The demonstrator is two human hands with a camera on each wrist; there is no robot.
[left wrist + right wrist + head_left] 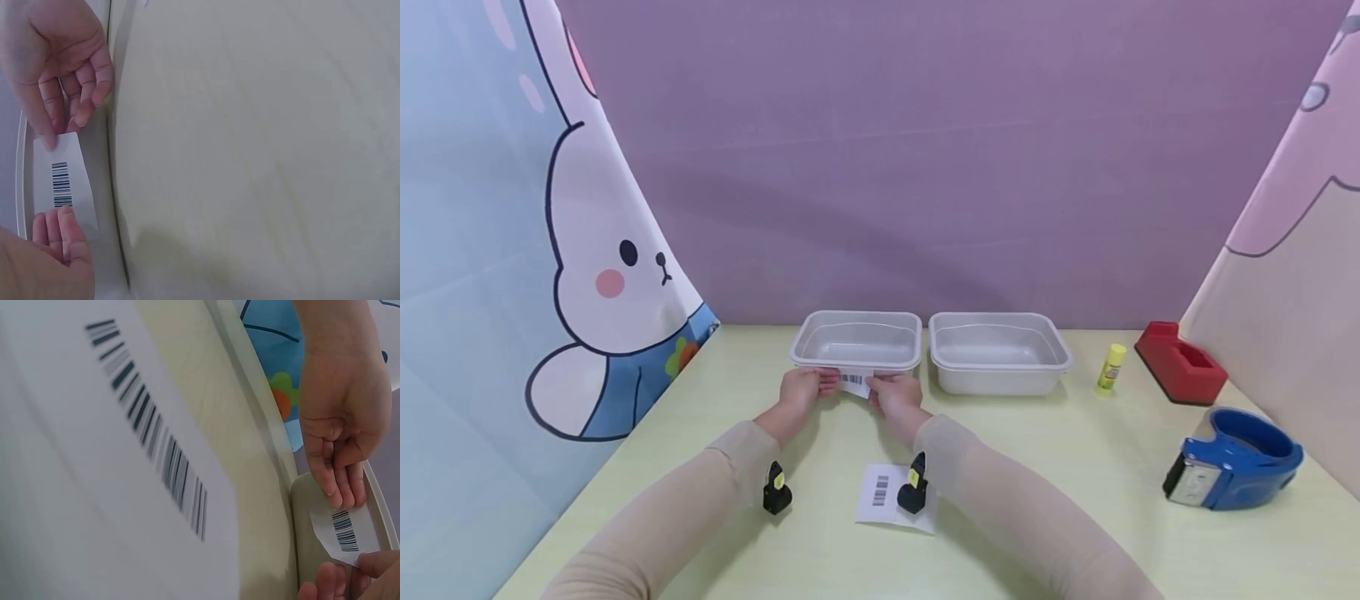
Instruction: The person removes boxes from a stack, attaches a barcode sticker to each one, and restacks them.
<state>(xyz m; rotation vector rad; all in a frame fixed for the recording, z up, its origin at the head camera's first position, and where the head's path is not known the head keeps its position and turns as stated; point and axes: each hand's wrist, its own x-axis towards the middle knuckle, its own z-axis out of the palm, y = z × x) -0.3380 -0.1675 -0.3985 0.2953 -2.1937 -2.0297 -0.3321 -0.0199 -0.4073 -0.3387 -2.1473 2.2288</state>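
A white barcode label (854, 382) lies against the front wall of the left white plastic tub (808, 337), just below its rim. My left hand (802, 393) touches the label's left end with fairly straight fingertips; in the right wrist view the left hand (344, 419) has its thumb bent in toward the palm. At the other end, my right hand (898, 398) pinches the label's edge, and its thumb shows on the paper in the left wrist view. The label (78, 175) hides part of the tub wall there. Whether it is stuck on, I cannot tell.
A second white tub (1000, 382) stands right of the first. Another barcode paper (891, 492) lies near my right forearm. On the right are a yellow glue stick (1111, 369), a red holder (1182, 367) and a blue tape dispenser (1240, 467). Fabric curtains (865, 167) enclose the table.
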